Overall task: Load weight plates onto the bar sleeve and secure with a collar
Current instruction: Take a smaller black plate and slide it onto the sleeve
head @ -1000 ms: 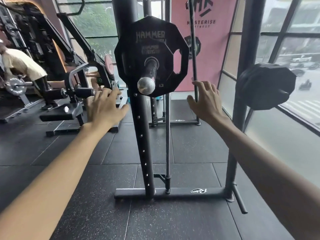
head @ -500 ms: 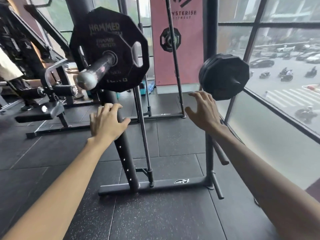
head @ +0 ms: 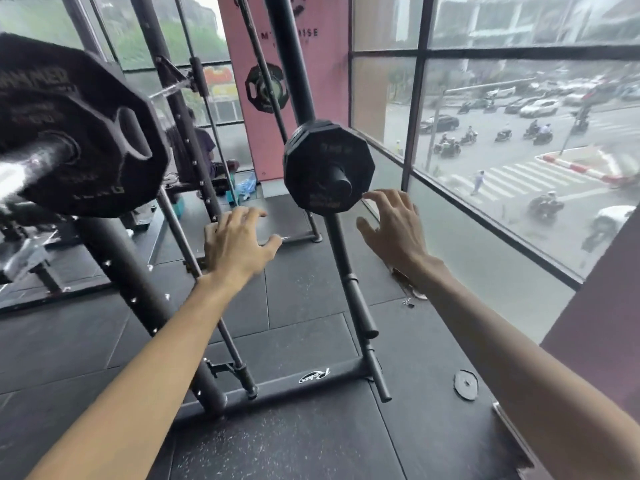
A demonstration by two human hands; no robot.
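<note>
As both reach, fingers [head: 377, 199] spread.

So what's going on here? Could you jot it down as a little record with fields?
setting: gym by a street-facing window
left hand: open, empty, held over the floor
right hand: open, empty, fingertips next to the stored plates
stored plates: black, stacked on a peg of the rack upright
loaded plate: large black plate already on the bar sleeve
collar: none visible
floor item: small disc by the rack base
</note>
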